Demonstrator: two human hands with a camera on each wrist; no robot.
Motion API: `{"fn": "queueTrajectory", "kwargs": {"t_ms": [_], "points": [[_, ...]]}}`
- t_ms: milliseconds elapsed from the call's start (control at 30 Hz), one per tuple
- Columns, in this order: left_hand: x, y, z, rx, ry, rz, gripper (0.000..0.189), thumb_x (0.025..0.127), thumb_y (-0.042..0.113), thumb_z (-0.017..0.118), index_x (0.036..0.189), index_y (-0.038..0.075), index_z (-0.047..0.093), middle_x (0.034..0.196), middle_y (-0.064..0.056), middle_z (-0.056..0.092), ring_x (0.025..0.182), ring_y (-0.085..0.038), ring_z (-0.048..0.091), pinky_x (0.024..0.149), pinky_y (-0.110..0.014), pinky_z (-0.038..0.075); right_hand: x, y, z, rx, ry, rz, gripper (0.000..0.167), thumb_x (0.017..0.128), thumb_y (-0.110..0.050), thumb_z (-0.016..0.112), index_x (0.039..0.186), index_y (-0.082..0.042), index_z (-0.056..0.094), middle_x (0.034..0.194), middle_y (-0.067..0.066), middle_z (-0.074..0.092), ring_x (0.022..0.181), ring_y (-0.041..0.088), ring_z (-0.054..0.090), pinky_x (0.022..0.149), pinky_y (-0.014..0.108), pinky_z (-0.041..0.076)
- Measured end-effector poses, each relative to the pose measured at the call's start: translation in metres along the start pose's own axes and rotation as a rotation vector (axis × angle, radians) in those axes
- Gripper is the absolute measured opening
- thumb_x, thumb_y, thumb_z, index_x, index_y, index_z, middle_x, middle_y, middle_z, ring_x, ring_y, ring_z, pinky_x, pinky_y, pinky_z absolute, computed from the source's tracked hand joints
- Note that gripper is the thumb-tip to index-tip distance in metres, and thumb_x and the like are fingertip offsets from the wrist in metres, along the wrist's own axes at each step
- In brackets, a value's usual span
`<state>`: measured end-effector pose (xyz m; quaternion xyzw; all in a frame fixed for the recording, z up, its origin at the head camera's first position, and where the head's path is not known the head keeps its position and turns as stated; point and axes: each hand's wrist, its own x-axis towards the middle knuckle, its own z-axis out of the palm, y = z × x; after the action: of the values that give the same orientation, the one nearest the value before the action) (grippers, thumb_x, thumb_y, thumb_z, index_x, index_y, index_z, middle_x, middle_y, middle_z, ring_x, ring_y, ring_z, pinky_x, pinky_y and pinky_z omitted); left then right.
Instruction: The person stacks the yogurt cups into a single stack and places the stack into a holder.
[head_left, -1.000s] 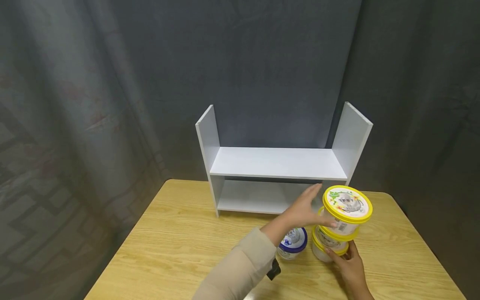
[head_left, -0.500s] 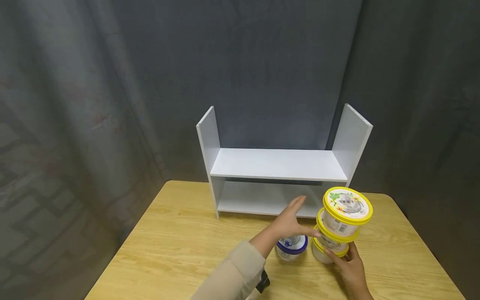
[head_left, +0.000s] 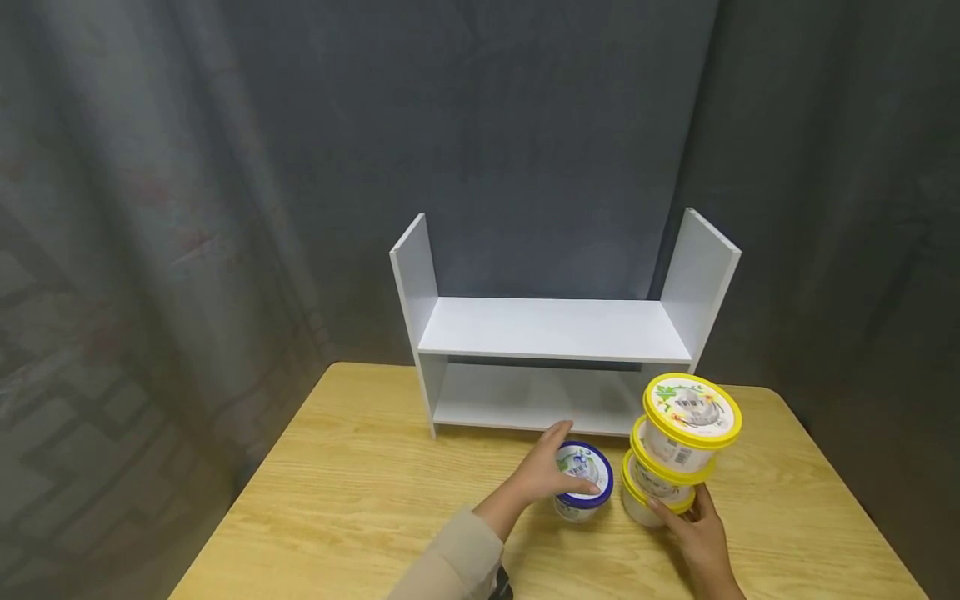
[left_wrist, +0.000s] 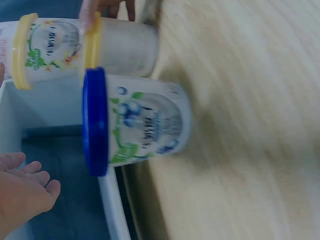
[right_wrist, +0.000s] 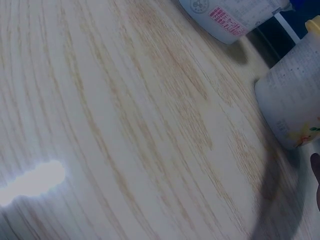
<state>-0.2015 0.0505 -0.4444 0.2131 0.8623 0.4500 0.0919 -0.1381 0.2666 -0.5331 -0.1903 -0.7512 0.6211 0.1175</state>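
Three white tubs with yellow lids stand in a leaning stack: a top tub (head_left: pixel 692 408), a middle tub (head_left: pixel 662 485) and a bottom tub (head_left: pixel 637 507). My right hand (head_left: pixel 702 542) grips the bottom tub near its lid, thumb on the front side and fingers round the right. Left of the stack, a tub with a dark blue lid (head_left: pixel 588 468) and blueberry print stands upright on the table. My left hand (head_left: pixel 542 473) is at this tub with thumb and fingers spread. In the left wrist view, a gap shows between the left hand (left_wrist: pixel 25 192) and the blue-lidded tub (left_wrist: pixel 147 127).
Behind the tubs stands a white two-tier shelf (head_left: pixel 555 325) with raised side panels. The wooden table (head_left: pixel 360 483) reaches out on both sides. A dark grey curtain (head_left: pixel 540 150) hangs close behind the shelf.
My left hand has left the upper yellow-lidded tubs and moved left and down to the blue-lidded tub. The right hand stays on the stack, which has hardly moved.
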Motion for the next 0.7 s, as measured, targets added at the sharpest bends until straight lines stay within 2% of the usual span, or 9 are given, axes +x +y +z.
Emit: {"fn": "queueTrajectory", "kwargs": {"t_ms": [133,233,433,700], "points": [[-0.003,-0.010,0.002,-0.015,0.014,-0.025,0.098,0.055,0.034,0.080,0.136,0.012,0.028,0.138,-0.004,0.027,0.121,-0.027,0.030,0.094,-0.045,0.030,0.000,0.000,0.001,0.006,0.010,-0.028,0.078,0.074,-0.025,0.068,0.137,-0.024,0.022,0.120,-0.002,0.035,0.101,0.007,0.035,0.071,0.006,0.034],[-0.003,-0.018,0.004,-0.035,0.024,-0.020,0.099,0.055,0.032,0.080,0.136,0.010,0.027,0.137,-0.007,0.027,0.121,-0.028,0.030,0.095,-0.045,0.029,0.001,0.001,0.000,0.003,0.014,-0.043,0.075,0.074,-0.024,0.068,0.135,-0.023,0.024,0.118,-0.004,0.036,0.095,0.002,0.036,0.071,0.006,0.036],[-0.002,-0.031,0.012,-0.043,0.035,0.006,0.099,0.053,0.026,0.082,0.134,0.005,0.029,0.137,-0.011,0.026,0.120,-0.031,0.029,0.095,-0.046,0.028,0.001,-0.001,-0.002,-0.022,0.013,-0.035,0.075,0.074,-0.027,0.068,0.135,-0.024,0.024,0.118,-0.003,0.036,0.094,0.004,0.036,0.069,0.009,0.037],[-0.005,-0.042,0.022,-0.092,0.039,-0.030,0.102,0.051,0.021,0.082,0.135,0.005,0.026,0.137,-0.014,0.024,0.121,-0.034,0.026,0.095,-0.049,0.025,-0.004,-0.006,0.001,0.009,0.001,-0.005,0.080,0.074,-0.025,0.068,0.138,-0.024,0.019,0.120,-0.001,0.034,0.093,0.001,0.036,0.069,0.007,0.036]]}}
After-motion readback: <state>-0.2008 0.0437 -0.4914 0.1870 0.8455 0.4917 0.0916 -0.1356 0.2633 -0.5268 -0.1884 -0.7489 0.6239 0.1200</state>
